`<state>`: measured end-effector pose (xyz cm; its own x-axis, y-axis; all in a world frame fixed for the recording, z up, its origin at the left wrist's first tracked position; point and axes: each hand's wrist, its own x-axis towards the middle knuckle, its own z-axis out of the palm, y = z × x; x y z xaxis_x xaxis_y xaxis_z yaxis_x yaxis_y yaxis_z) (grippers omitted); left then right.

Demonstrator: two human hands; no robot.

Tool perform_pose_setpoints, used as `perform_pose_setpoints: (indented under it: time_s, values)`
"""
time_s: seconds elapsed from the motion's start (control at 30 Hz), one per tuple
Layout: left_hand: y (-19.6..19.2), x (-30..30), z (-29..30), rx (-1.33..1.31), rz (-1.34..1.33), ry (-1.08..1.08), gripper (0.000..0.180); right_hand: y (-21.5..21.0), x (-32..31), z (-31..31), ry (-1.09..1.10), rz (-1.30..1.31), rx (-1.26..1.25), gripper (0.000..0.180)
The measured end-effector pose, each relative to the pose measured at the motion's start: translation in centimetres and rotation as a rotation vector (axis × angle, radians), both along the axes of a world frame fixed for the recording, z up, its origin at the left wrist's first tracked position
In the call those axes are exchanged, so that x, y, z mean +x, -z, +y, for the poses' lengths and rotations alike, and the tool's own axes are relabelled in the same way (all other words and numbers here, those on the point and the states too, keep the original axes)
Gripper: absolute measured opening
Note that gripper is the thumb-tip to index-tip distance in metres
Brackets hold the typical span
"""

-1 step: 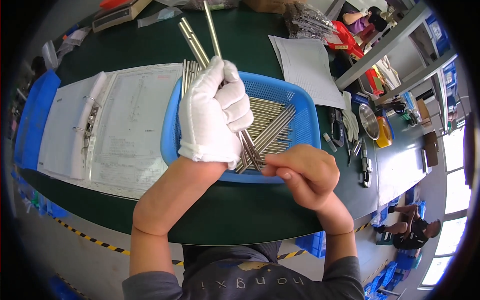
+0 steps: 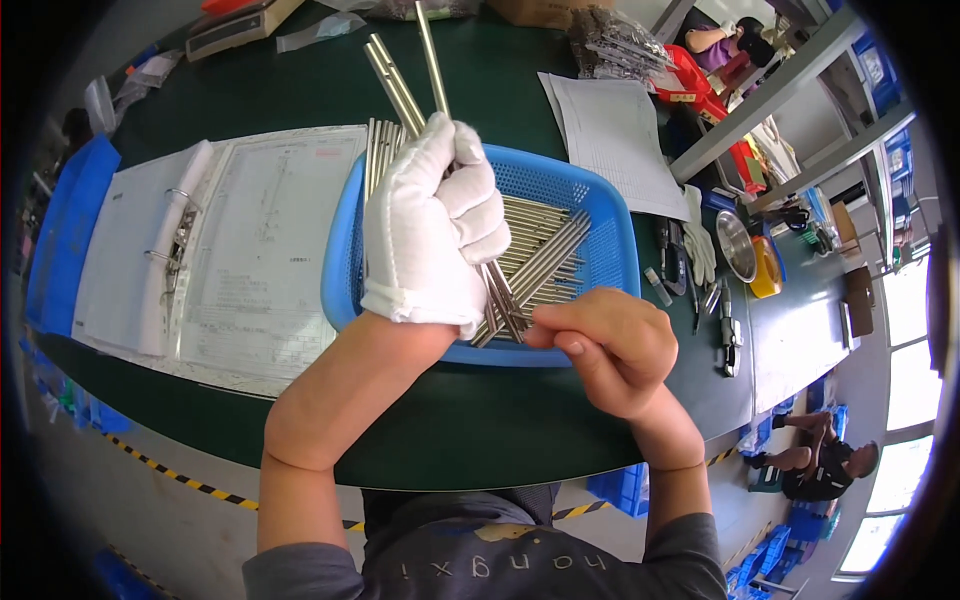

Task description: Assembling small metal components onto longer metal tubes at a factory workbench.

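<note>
My left hand (image 2: 428,235), in a white glove, is closed around several slim metal rods (image 2: 395,84). Their upper ends fan out above the fist, and their lower ends slant out below it. My bare right hand (image 2: 618,348) has its fingers curled, with the thumb and fingertips pinched at the lower ends of these rods; the exact contact is partly hidden. Beneath both hands, a blue perforated basket (image 2: 612,215) holds many more rods (image 2: 550,258), some laid crosswise over the others. The gloved hand covers part of the basket's left side.
Left of the basket lies an open ring binder (image 2: 255,250) beside a blue bin (image 2: 75,235). To the right are paper sheets (image 2: 615,140), a spare glove (image 2: 698,245), calipers (image 2: 730,335) and a metal bowl (image 2: 737,245). A shelf post (image 2: 760,90) rises at right. Two other people sit farther off.
My left hand and the rods in it have shifted very slightly to the right. My right hand stays almost in place.
</note>
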<state>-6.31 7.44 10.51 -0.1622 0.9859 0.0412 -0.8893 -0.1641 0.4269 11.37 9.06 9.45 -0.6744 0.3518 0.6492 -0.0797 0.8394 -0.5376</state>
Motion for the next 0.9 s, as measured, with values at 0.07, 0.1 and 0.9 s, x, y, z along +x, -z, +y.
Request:
perform_pose_setpoints:
  time_s: [0.07, 0.1, 0.9]
  values:
    - [0.1, 0.1, 0.0, -0.014, -0.013, 0.007, 0.029, 0.3, -0.3, 0.0, 0.052, 0.025, -0.007, 0.020]
    - [0.0, 0.2, 0.0, -0.009, -0.021, 0.005, 0.029, 0.5, -0.4, 0.0, 0.051, 0.017, -0.001, 0.020]
    - [0.1, 1.1, 0.6, -0.142, 0.057, -0.052, 0.029, 2.2, -0.6, 0.3, 0.328, 0.032, 0.168, 0.004]
